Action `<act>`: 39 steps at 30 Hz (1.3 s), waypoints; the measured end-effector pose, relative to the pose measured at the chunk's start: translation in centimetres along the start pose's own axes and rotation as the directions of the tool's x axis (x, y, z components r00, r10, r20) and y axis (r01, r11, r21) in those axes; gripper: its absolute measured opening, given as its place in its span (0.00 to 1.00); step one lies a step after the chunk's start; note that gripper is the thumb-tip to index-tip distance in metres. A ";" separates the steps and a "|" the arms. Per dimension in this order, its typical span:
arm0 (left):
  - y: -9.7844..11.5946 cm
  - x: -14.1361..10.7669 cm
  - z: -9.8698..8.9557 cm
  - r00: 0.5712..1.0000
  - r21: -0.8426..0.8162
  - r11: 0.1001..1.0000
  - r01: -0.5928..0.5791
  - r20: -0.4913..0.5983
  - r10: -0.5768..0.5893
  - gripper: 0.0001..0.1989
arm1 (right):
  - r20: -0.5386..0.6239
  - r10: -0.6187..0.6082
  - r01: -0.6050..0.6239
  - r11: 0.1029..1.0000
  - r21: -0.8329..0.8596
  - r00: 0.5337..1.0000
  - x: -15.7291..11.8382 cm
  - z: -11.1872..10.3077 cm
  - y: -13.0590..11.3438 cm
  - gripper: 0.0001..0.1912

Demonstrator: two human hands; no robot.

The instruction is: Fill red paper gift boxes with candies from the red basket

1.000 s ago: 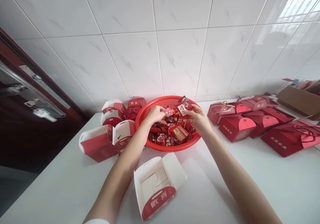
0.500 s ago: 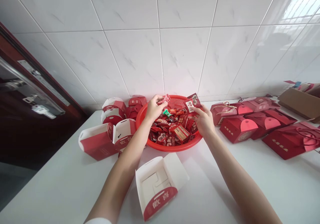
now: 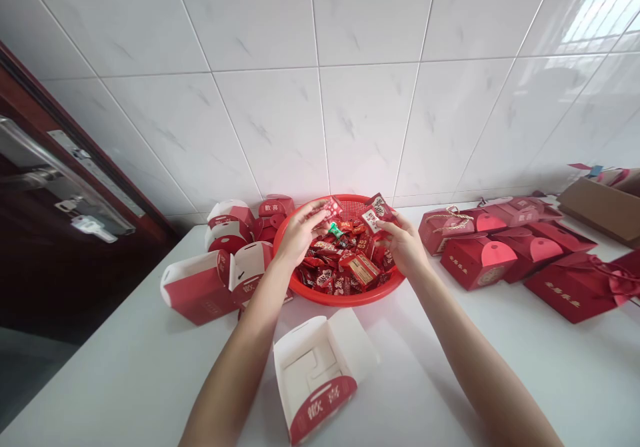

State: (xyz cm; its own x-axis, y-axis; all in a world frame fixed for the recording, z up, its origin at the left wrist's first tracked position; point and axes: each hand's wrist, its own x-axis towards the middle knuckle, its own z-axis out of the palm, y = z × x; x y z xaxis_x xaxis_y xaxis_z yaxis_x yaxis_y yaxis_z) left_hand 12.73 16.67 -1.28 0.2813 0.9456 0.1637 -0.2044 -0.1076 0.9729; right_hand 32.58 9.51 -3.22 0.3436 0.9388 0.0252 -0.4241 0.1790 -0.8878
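Over the left part of a red plastic basket, my left hand pinches a small red wrapped candy with white marks. My right hand grips red candy packets with white labels above the basket's right side; how many is hard to tell. Wrapped candies, mostly red and one green, fill the basket below both hands. Nearer to me, between my forearms, lies an open red and white paper box, its flap spread to the right and its inside bare.
Open red and white boxes stand left of the basket. Closed red gift boxes crowd the right, with a brown cardboard box behind them. A tiled wall bounds the white table; a dark door is at left.
My left hand has shifted slightly left and down with its candy. My right hand has moved a little left, and its packets are turned more towards me. The view has tilted slightly.
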 end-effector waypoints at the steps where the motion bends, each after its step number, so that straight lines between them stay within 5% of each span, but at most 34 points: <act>1: 0.0 -0.6 -0.2 1.000 -0.020 0.999 0.026 0.010 -0.026 0.19 | 0.026 0.014 -0.014 1.000 -0.021 1.000 -0.1 0.1 0.0 0.20; 6: 0.8 -3.2 -0.9 0.995 -0.003 0.998 0.060 0.075 -0.060 0.15 | 0.156 0.075 -0.063 0.995 -0.079 0.985 -1.1 0.8 0.0 0.19; 14: 4.9 -7.0 -1.4 0.957 0.304 0.942 -0.143 0.287 0.053 0.14 | 0.308 0.033 0.015 0.988 -0.153 0.951 -3.8 2.2 -1.9 0.17; 16: 6.4 -8.3 -1.9 0.907 0.463 0.854 -0.237 0.419 0.024 0.12 | 0.310 0.003 0.062 0.978 -0.200 0.951 -4.4 2.4 -2.3 0.17; 19: 8.3 -10.2 -2.4 0.762 0.606 0.717 -0.345 0.626 -0.163 0.13 | 0.360 -0.020 0.115 0.963 -0.243 0.933 -5.4 2.7 -2.9 0.17; 24: 9.4 -12.3 -2.2 0.670 0.737 0.524 -0.426 0.647 -0.365 0.19 | 0.411 0.026 0.122 0.936 -0.330 0.911 -6.6 3.0 -3.6 0.18; 28: 9.0 -12.9 -1.8 0.574 0.740 0.490 -0.460 0.669 -0.472 0.22 | 0.441 0.048 0.136 0.916 -0.377 0.896 -7.1 3.1 -3.8 0.19; 30: 8.8 -13.1 -1.9 0.578 0.745 0.486 -0.457 0.664 -0.474 0.23 | 0.449 0.050 0.142 0.913 -0.383 0.892 -7.3 3.2 -3.9 0.19; 36: 9.4 -13.6 -2.1 0.716 0.859 0.328 -0.393 0.510 -0.476 0.14 | 0.476 0.068 0.146 0.905 -0.399 0.877 -7.6 3.3 -4.5 0.17; 39: 9.5 -14.0 -2.5 0.720 0.860 0.323 -0.395 0.508 -0.473 0.10 | 0.547 0.135 0.144 0.888 -0.437 0.826 -7.9 2.7 -5.3 0.17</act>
State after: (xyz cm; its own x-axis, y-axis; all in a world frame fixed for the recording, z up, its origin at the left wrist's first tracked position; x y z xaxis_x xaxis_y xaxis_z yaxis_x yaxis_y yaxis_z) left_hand 4.55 3.19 5.30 0.7754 0.5759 -0.2591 0.6295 -0.6723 0.3896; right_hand 29.81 1.99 2.50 -0.2319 0.9608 0.1522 0.0386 0.1654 -0.9855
